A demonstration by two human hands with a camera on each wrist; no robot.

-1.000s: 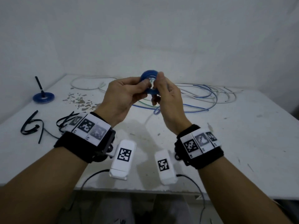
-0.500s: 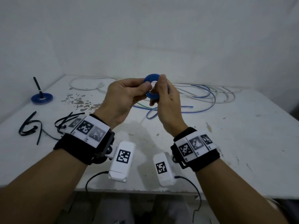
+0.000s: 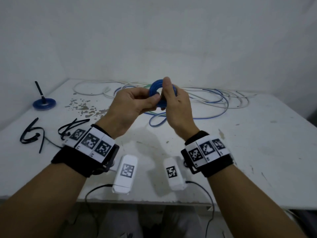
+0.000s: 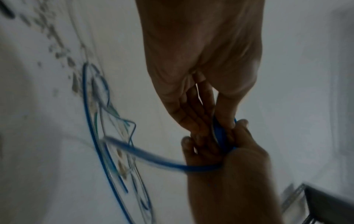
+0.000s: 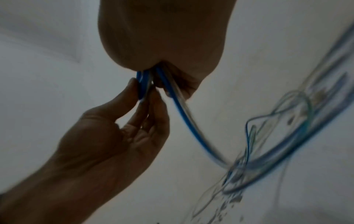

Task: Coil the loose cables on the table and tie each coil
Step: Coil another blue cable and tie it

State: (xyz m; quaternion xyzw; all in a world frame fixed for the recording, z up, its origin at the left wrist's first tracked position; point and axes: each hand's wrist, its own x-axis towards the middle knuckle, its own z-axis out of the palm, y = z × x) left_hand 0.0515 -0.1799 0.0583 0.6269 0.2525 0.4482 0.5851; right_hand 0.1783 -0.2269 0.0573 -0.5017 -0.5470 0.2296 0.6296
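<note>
Blue coil [image 3: 155,91] held in the air above the tabletop [image 3: 257,143], between both hands. Left hand [image 3: 130,107]: thumb and fingers [image 5: 151,106] pinching the coil's left side. Right hand [image 3: 176,107]: thumb up along the coil's right side, fingers curled behind it, gripping. Free blue strand [image 4: 153,159] hanging from the coil down to the loose cables [image 3: 214,102], a blue, white and green tangle at the far middle of the tabletop. Far left: second blue coil [image 3: 44,103], flat, with a black stick standing in it. Near left: black ties [image 3: 32,134] lying loose. Near edge: two white tagged boxes [image 3: 126,172], side by side, each with a black lead.
</note>
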